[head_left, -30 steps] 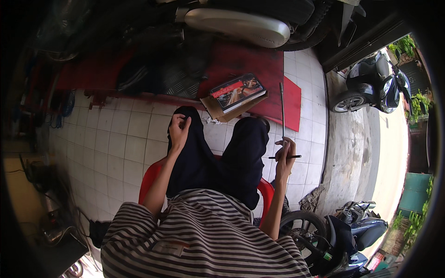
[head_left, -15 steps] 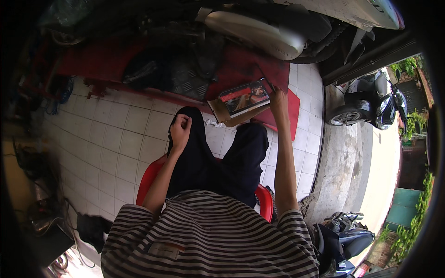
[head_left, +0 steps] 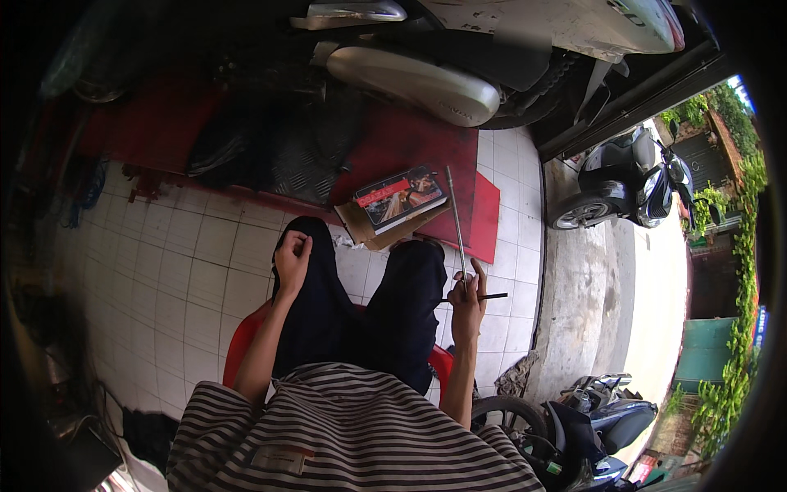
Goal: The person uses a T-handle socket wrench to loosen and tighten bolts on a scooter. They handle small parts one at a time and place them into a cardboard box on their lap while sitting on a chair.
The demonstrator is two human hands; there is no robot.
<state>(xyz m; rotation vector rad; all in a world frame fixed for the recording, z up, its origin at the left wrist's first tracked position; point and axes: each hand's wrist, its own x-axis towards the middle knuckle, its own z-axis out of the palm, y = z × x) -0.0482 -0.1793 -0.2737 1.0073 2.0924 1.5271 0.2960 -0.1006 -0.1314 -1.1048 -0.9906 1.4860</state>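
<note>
My right hand (head_left: 468, 310) is raised just right of my right knee, its fingers closed around a T-handle wrench (head_left: 456, 217). The wrench's long silver shaft points up and away from me, and its black crossbar sticks out on both sides of the hand. My left hand (head_left: 292, 258) rests on my left knee with its fingers curled in and nothing visible in them. Beyond my knees, a printed box (head_left: 402, 199) with a red and dark picture lies tilted in brown cardboard (head_left: 357, 225) at the edge of a red platform (head_left: 414, 143).
A motorcycle with a silver exhaust cover (head_left: 410, 84) stands on the platform. White floor tiles (head_left: 201, 246) spread around my red chair (head_left: 240, 343). A scooter (head_left: 627, 180) is parked outside to the right, with another motorbike (head_left: 602, 418) at lower right.
My right hand has drawn back from beside the box toward my right knee, bringing the wrench with it. My left hand stays on my knee. The view has shifted slightly.
</note>
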